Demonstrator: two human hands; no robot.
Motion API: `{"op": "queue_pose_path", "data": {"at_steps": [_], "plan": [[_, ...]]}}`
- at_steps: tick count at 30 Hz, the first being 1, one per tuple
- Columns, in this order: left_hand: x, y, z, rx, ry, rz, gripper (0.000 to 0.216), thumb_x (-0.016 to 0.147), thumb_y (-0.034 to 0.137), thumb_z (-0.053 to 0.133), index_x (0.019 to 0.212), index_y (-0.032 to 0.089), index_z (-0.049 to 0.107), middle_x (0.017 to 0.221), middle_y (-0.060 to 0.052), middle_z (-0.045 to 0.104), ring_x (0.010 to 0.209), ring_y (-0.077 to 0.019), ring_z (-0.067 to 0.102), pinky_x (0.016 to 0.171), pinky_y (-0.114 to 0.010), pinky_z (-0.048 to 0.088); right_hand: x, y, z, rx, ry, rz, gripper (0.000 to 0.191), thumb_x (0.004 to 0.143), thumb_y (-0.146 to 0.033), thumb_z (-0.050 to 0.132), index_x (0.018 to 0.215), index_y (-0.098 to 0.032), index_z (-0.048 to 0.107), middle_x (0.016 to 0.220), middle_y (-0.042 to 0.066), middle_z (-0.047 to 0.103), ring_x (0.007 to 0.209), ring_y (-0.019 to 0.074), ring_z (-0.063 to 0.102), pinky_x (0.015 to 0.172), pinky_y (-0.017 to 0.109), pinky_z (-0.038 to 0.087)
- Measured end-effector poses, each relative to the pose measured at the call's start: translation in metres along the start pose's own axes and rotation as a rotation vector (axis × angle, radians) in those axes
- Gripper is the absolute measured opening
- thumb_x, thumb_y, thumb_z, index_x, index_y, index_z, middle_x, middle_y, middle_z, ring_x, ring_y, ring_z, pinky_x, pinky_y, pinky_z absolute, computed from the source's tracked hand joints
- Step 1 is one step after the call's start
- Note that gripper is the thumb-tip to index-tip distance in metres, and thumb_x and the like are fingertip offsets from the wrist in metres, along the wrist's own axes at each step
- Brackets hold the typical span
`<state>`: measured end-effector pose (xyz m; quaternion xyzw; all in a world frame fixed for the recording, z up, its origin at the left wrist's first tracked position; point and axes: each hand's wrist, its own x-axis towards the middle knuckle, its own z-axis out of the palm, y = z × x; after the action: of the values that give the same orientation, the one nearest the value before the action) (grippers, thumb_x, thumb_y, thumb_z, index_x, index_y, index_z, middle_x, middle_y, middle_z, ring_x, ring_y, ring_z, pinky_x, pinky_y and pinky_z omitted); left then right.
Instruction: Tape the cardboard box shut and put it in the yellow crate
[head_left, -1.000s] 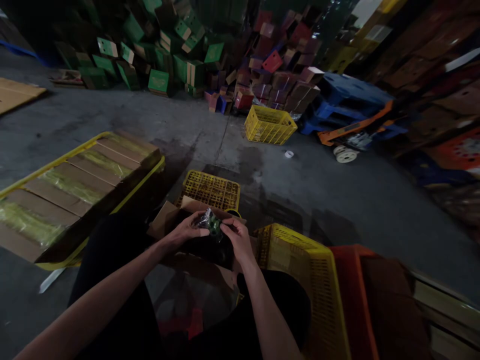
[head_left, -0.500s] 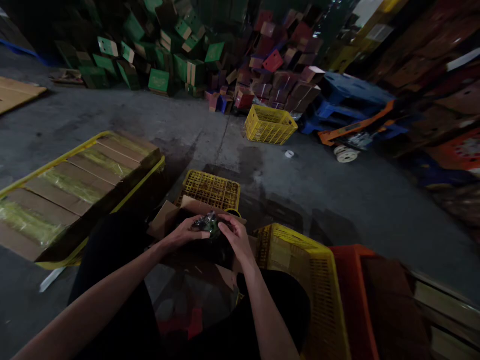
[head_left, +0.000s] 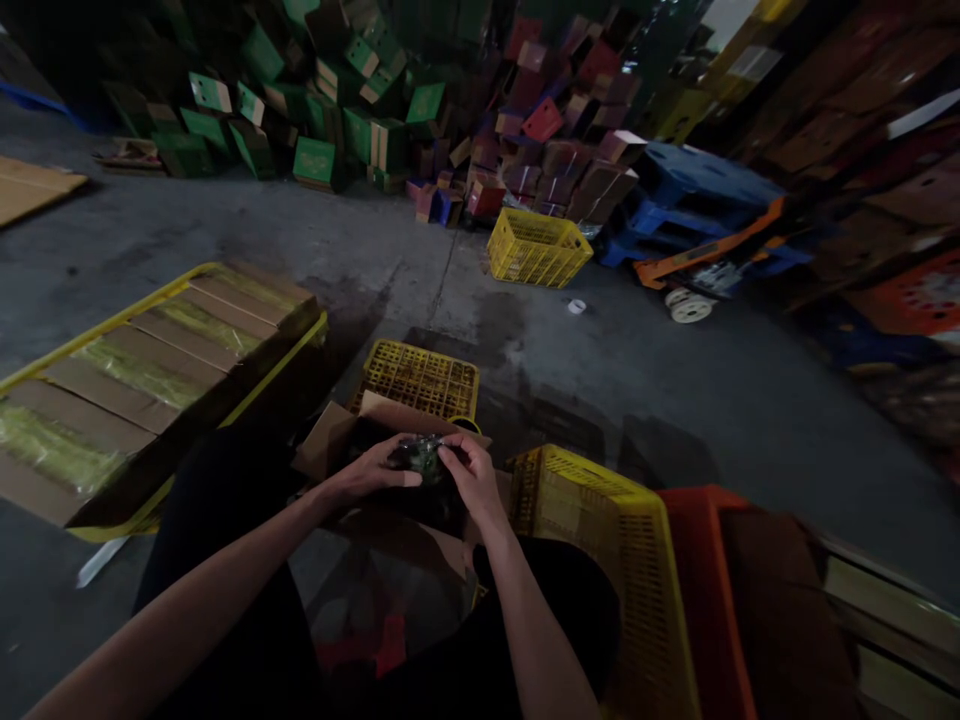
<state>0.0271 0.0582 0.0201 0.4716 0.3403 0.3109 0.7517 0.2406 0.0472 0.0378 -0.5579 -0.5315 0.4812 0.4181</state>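
A dark, shiny plastic-wrapped bundle with some green in it [head_left: 426, 458] is between my two hands; its exact kind is too dim to tell. My left hand [head_left: 381, 468] grips its left side, thumb along the near edge. At its right, my right hand [head_left: 469, 465] pinches the plastic between thumb and fingers. Both hands are over an open cardboard box [head_left: 326, 440] whose flaps stand out around it. The box's inside is mostly dark, with black material just under my hands.
Behind the box lies a yellow crate [head_left: 420, 375]. To the right stand another yellow crate [head_left: 660, 540] and a red crate [head_left: 705, 560]. Taped cartons [head_left: 172, 350] sit at left. Farther off are a yellow basket [head_left: 538, 250], a pallet jack [head_left: 712, 250] and heaped green boxes [head_left: 315, 160].
The plastic-wrapped bundle has sunk slightly and looks flatter between my hands. My left fingers have shifted a little over it. The whole view has moved very slightly.
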Motion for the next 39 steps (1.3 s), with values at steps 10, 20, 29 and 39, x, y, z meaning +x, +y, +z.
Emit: {"op": "queue_pose_path", "data": {"at_steps": [10,20,29,39], "plan": [[0.001,-0.001,0.000,-0.004,-0.057,-0.090,0.072,0.076,0.038,0.082,0.138,0.017,0.053,0.119,-0.010,0.069,0.107,-0.0275,0.064,0.091,-0.037,0.050,-0.002,-0.005,0.004,-0.080,0.026,-0.032,0.025,0.088,-0.046,0.062,0.095,-0.023,0.066,0.098,0.003,0.069,0.092,0.0226,0.063,0.084,0.033,0.049],[-0.001,0.004,0.000,0.115,-0.102,-0.073,0.060,0.077,0.039,0.080,0.130,0.016,0.062,0.108,-0.007,0.070,0.098,-0.0250,0.064,0.085,-0.033,0.048,-0.004,-0.002,0.008,-0.127,-0.027,-0.084,0.022,0.089,-0.045,0.061,0.092,-0.023,0.060,0.088,0.001,0.065,0.083,0.0198,0.062,0.077,0.030,0.048],[0.002,0.003,-0.004,0.054,-0.005,0.038,0.067,0.079,0.037,0.078,0.139,0.019,0.054,0.128,-0.009,0.065,0.121,-0.0294,0.057,0.104,-0.040,0.042,-0.004,0.008,0.013,-0.271,0.041,-0.200,0.020,0.095,-0.044,0.050,0.092,-0.025,0.055,0.091,0.003,0.063,0.086,0.0208,0.062,0.082,0.032,0.049],[0.015,-0.011,-0.020,0.356,0.153,0.053,0.065,0.063,0.041,0.087,0.117,0.015,0.064,0.104,-0.007,0.072,0.098,-0.0268,0.066,0.086,-0.034,0.050,0.001,0.002,0.008,0.007,-0.009,-0.068,0.036,0.088,-0.044,0.064,0.119,-0.026,0.059,0.118,0.005,0.066,0.108,0.0218,0.063,0.093,0.033,0.051]]}}
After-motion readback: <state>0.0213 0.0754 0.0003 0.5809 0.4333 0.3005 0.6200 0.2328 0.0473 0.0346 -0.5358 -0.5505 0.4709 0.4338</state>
